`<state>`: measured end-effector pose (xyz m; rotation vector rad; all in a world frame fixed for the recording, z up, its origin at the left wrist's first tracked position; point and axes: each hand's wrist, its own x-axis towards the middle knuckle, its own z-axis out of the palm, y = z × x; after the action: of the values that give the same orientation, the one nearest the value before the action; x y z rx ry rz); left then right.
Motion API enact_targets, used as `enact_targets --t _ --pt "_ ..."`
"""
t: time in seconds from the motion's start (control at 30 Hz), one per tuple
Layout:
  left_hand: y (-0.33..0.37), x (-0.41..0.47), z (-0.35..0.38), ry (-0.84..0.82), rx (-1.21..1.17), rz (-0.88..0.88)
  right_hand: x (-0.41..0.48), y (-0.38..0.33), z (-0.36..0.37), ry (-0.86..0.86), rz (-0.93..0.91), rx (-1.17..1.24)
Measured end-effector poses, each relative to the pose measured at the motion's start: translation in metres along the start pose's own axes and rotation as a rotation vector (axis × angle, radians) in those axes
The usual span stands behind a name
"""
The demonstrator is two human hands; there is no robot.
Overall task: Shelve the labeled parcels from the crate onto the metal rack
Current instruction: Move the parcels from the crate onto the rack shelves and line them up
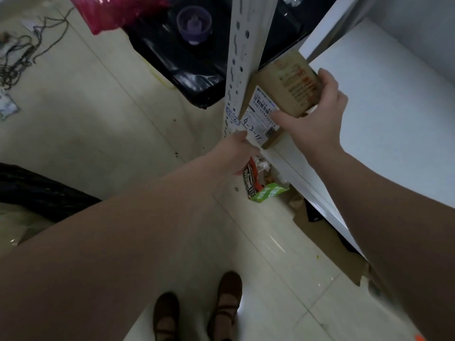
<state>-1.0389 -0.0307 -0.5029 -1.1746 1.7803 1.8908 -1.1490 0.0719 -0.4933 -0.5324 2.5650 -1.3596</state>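
Fingers of the right hand clasp the parcel; left hand beneath, grip unclear.

r grip curled, l grip just below, half hidden

At the front corner of the white shelf of the rack stands a cardboard parcel, just beside the perforated upright. On the pale tiled floor below lie a green packet, a red-and-black wrapper and flat cardboard; tangled cables lie far left.
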Motion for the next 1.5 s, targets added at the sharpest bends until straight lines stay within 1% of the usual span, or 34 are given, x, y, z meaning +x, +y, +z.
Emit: enact_targets --t 0.17,0.37,0.53,0.63,0.8,1.07,1.2,1.27,1.33,1.43,1.5 --pt "0.005 0.012 0.007 -0.028 -0.053 -0.043 -0.001 0.018 -0.002 -0.024 0.06 0.12" --pt "0.003 0.024 0.018 -0.003 0.106 0.061 -0.002 0.029 -0.002 -0.081 0.056 0.148" --pt "0.001 0.023 0.025 0.01 0.232 0.098 0.002 0.035 -0.003 -0.095 0.097 0.136" --pt "0.002 0.024 0.026 -0.008 0.241 0.101 0.006 0.039 -0.004 -0.119 0.134 0.139" --pt "0.004 0.031 0.029 0.013 0.231 0.116 0.009 0.041 -0.006 -0.15 0.181 0.132" --pt "0.005 0.033 0.03 0.005 0.208 0.149 0.013 0.038 -0.01 -0.191 0.21 0.164" --pt "0.007 0.031 0.029 0.009 0.203 0.138 0.014 0.037 -0.008 -0.204 0.246 0.134" --pt "0.007 0.028 0.026 0.011 0.216 0.122 0.012 0.036 -0.008 -0.214 0.321 0.1" --pt "0.004 0.018 0.022 0.015 0.192 0.093 0.002 0.035 -0.009 -0.208 0.443 0.076" --pt "-0.001 -0.01 0.013 0.076 0.055 0.026 -0.029 0.027 -0.012 -0.196 0.611 0.097" --pt "-0.002 -0.036 0.006 0.104 -0.042 -0.027 -0.054 0.016 -0.012 -0.221 0.694 0.143"
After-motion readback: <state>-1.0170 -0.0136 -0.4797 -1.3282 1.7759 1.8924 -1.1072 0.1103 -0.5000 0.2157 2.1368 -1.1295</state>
